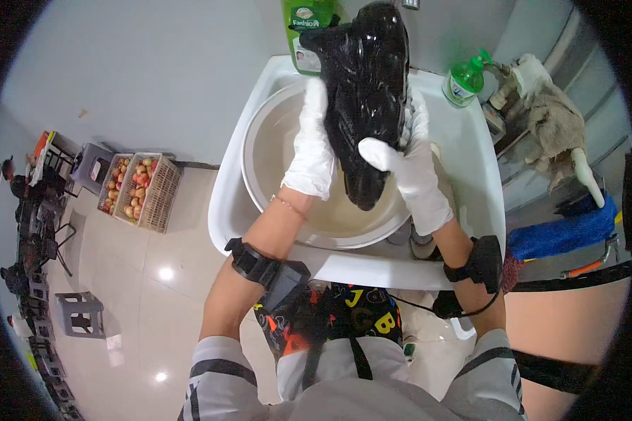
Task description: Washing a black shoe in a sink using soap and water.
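Observation:
A glossy, wet-looking black thing, perhaps a shoe or boot, is raised over a round white basin holding cloudy liquid. My left hand, in a white glove, lies against its left side. On the right, my gloved right hand grips its edge, the thumb across its lower part. The basin stands inside a white sink. Beneath the right hand, grey and pale things are partly hidden in the sink.
A large green bottle and a green pump bottle stand on the sink's back rim. Cloths and a blue towel hang at right. Plastic crates of fruit and a grey stool are on the floor at left.

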Demonstrator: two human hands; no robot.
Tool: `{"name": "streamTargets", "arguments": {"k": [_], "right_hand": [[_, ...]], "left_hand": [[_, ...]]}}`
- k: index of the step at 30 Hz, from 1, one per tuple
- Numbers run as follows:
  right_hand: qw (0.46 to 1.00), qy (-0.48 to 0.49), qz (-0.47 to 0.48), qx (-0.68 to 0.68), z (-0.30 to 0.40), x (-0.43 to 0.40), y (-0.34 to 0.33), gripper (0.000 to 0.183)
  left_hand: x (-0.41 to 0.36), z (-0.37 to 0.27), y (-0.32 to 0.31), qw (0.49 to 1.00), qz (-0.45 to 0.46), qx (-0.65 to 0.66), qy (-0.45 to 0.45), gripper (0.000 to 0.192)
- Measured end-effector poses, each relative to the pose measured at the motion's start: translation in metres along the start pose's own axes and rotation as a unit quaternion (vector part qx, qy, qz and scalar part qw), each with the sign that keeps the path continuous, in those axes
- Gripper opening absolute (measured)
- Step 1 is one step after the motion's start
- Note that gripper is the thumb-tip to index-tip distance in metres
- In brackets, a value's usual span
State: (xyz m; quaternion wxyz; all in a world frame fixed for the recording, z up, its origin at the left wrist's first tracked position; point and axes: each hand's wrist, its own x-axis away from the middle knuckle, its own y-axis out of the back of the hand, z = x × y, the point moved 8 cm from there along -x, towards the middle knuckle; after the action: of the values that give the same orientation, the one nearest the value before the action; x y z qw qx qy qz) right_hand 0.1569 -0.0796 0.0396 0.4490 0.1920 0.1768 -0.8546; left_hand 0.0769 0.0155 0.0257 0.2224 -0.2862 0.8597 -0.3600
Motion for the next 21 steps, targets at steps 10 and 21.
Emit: {"name": "streamTargets", "arguments": {"k": [10,21], "right_hand": [[0.98,-0.045,-0.009,-0.195,-0.011,-0.006,0.011,0.096],[0.998,0.007,-0.021,0.06,-0.002,0.005,-0.003,0.096]], "left_hand": [[-0.007,-0.005,0.015,0.999,-0.028,-0.007,-0.025,0.079],[-0.004,0.012,0.001,0.995,-0.017,0.092,0.025,0.059]]}}
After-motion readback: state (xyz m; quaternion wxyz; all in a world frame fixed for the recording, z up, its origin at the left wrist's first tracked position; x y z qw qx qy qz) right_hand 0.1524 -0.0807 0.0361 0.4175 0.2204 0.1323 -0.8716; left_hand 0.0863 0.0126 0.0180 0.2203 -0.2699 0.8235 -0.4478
